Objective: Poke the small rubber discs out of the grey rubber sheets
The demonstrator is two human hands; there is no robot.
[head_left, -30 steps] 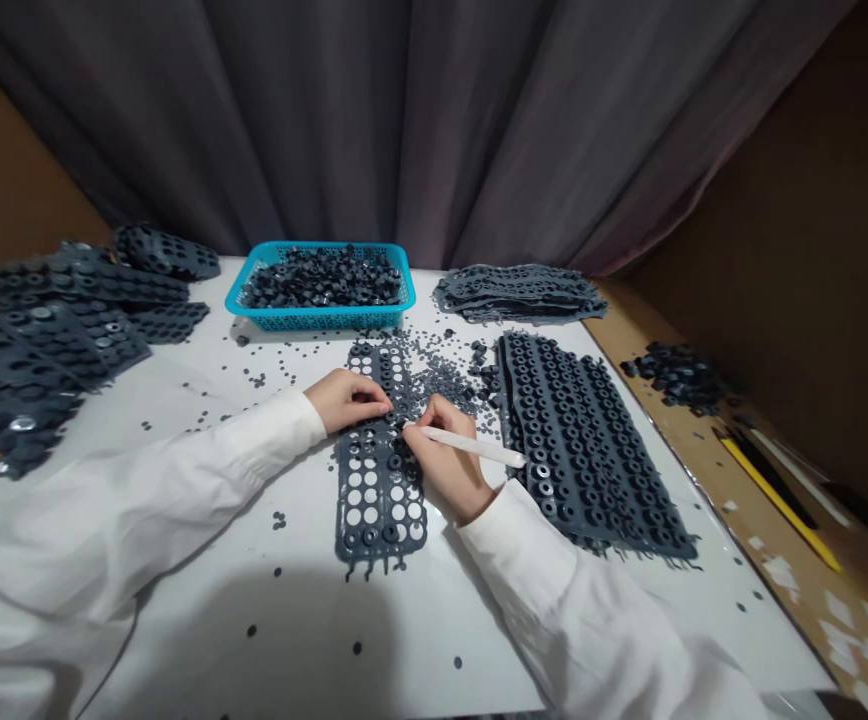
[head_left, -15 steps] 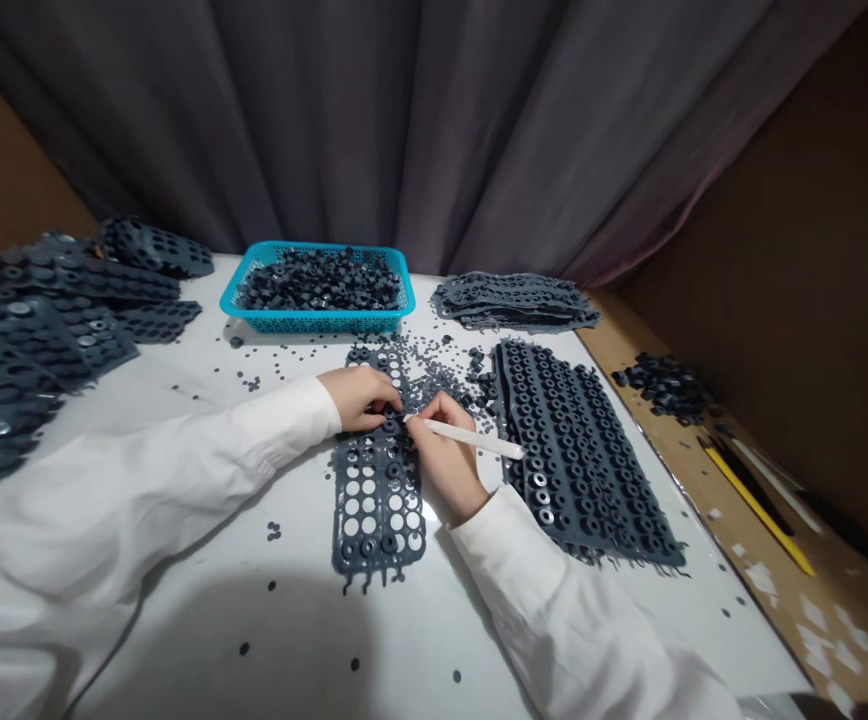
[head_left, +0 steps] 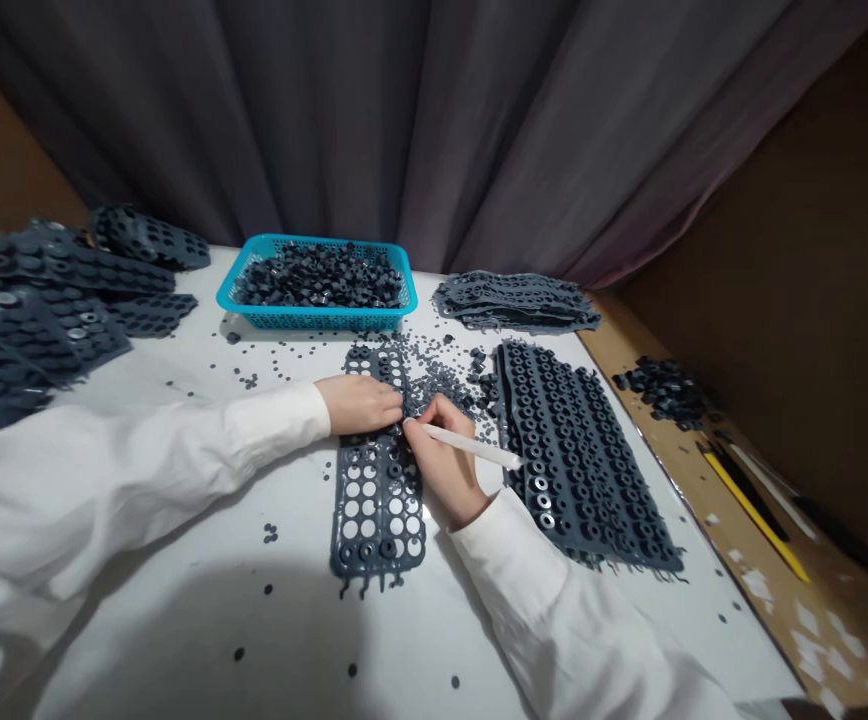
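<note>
A dark grey perforated rubber sheet [head_left: 380, 500] lies lengthwise in front of me. Many of its round holes show the white table through them, while others still hold thick rubber rings. My left hand [head_left: 363, 403] rests across its upper part, fingers curled together and pointing down; their tips and whatever they hold are hidden. My right hand [head_left: 445, 460] is closed around a slim white pen-shaped tool [head_left: 475, 445]. Its tip end is by the left fingertips at the sheet's right edge, and its back end points right.
A blue basket [head_left: 314, 318] of small dark rubber pieces stands at the back. Ring-filled sheets [head_left: 584, 460] lie at right, a flat stack [head_left: 516, 300] behind them, more sheets [head_left: 51, 320] at left. Small discs litter the white table [head_left: 179, 600]. A yellow tool [head_left: 756, 515] lies far right.
My left hand has turned over slightly, its fingers now closer together and lower on the sheet. My right hand and the white tool have barely moved.
</note>
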